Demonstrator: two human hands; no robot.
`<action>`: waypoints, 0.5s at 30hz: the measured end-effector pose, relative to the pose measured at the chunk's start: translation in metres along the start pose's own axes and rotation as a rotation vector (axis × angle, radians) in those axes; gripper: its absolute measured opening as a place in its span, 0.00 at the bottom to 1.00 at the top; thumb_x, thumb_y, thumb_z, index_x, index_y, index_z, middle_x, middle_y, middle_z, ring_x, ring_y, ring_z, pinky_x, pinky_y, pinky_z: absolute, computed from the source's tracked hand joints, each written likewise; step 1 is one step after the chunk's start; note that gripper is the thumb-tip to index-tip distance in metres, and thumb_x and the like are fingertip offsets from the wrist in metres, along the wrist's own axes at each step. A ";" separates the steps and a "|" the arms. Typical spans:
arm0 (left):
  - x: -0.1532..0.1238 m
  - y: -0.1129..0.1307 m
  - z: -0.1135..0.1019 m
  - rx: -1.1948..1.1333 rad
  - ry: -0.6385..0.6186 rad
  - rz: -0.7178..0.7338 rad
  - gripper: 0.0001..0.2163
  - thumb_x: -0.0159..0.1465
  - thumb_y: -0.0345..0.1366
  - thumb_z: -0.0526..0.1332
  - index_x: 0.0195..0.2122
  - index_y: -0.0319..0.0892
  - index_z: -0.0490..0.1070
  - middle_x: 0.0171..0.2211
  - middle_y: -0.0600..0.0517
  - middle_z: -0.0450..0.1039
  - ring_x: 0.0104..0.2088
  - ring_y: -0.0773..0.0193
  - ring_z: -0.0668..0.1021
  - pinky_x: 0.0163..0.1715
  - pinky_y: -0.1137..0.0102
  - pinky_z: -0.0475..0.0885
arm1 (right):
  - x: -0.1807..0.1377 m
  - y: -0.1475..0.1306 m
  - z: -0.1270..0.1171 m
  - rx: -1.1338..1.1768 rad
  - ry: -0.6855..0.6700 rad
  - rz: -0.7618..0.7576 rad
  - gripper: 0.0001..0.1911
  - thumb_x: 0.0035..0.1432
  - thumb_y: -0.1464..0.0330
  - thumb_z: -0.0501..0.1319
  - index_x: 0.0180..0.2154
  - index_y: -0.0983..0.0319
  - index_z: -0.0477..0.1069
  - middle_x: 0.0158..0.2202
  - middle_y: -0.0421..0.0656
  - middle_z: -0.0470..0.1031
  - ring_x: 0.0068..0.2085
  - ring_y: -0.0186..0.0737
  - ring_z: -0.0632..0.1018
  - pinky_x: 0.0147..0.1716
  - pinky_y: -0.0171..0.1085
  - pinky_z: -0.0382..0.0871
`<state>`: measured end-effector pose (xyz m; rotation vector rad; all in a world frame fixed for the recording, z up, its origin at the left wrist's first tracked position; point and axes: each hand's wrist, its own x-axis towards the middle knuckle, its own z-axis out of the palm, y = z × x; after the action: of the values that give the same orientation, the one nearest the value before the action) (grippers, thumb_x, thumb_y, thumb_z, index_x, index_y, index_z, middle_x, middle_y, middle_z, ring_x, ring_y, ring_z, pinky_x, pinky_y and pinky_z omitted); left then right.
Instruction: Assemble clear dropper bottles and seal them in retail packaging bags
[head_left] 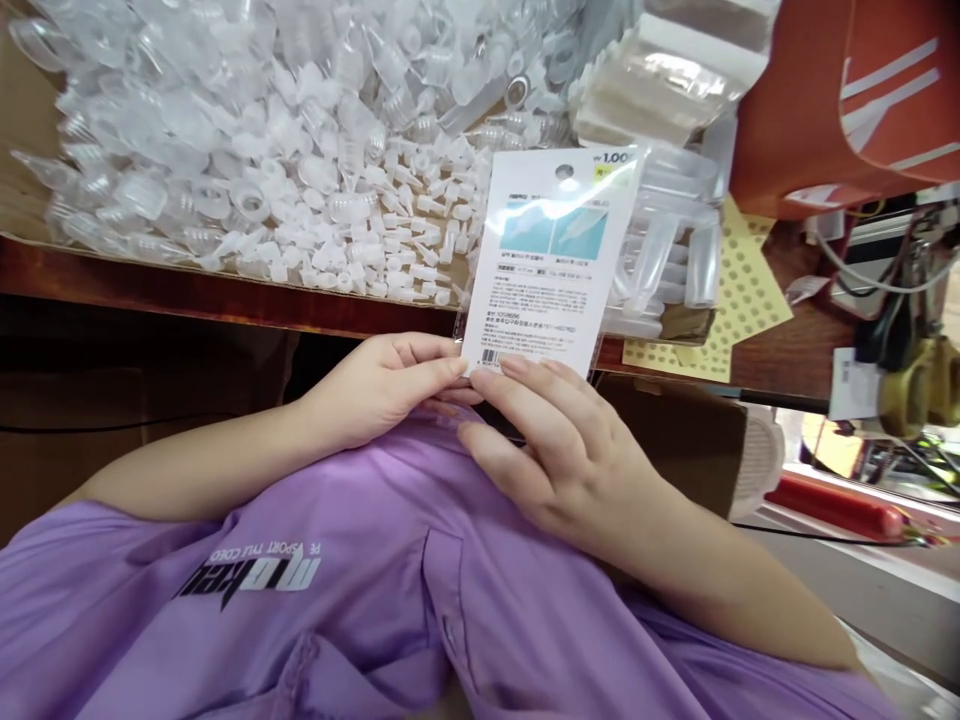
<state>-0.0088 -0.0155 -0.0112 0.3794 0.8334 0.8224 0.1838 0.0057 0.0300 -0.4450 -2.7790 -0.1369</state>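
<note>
A white printed package card [544, 290] in a clear plastic sleeve is held up in front of me, its text and two blue pictures facing me. My left hand [401, 385] pinches its lower left corner between thumb and fingers. Across the card's lower edge lie the fingers of my right hand [559, 435], bent and touching the printed face, with the thumb below the edge and apart from it. Behind the card, small white nozzle tips [420, 230] and clear plastic caps [251, 200] are heaped in a cardboard box. What the sleeve holds behind the card is hidden.
To the right of the card are clear plastic tubes [660, 250] and a stack of plastic sleeves [660, 80]. Yellow sticker sheets [742, 290] lie on the brown table [795, 350]. A red-orange box [795, 120] and scissors [911, 385] are farther right.
</note>
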 end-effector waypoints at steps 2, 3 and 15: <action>0.001 0.000 0.002 0.004 -0.001 -0.001 0.06 0.61 0.37 0.69 0.36 0.41 0.81 0.35 0.53 0.82 0.38 0.66 0.82 0.46 0.71 0.74 | 0.001 -0.002 0.001 -0.032 0.005 -0.007 0.07 0.61 0.70 0.63 0.43 0.60 0.70 0.48 0.45 0.76 0.55 0.41 0.73 0.55 0.41 0.70; 0.002 0.000 0.002 -0.006 0.000 -0.004 0.06 0.60 0.37 0.69 0.34 0.41 0.81 0.33 0.53 0.82 0.37 0.66 0.82 0.46 0.71 0.74 | 0.001 -0.002 0.001 -0.049 0.005 -0.012 0.07 0.61 0.69 0.63 0.42 0.60 0.71 0.46 0.45 0.76 0.54 0.40 0.73 0.55 0.40 0.70; 0.005 -0.001 0.002 -0.090 -0.054 -0.045 0.06 0.59 0.34 0.71 0.37 0.40 0.81 0.34 0.52 0.83 0.34 0.69 0.81 0.40 0.75 0.75 | 0.000 0.004 -0.013 -0.024 0.008 -0.020 0.03 0.61 0.71 0.63 0.36 0.57 0.76 0.37 0.39 0.80 0.45 0.37 0.78 0.49 0.37 0.73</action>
<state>-0.0046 -0.0127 -0.0126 0.3008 0.7499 0.8015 0.1887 0.0082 0.0423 -0.4217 -2.7774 -0.1770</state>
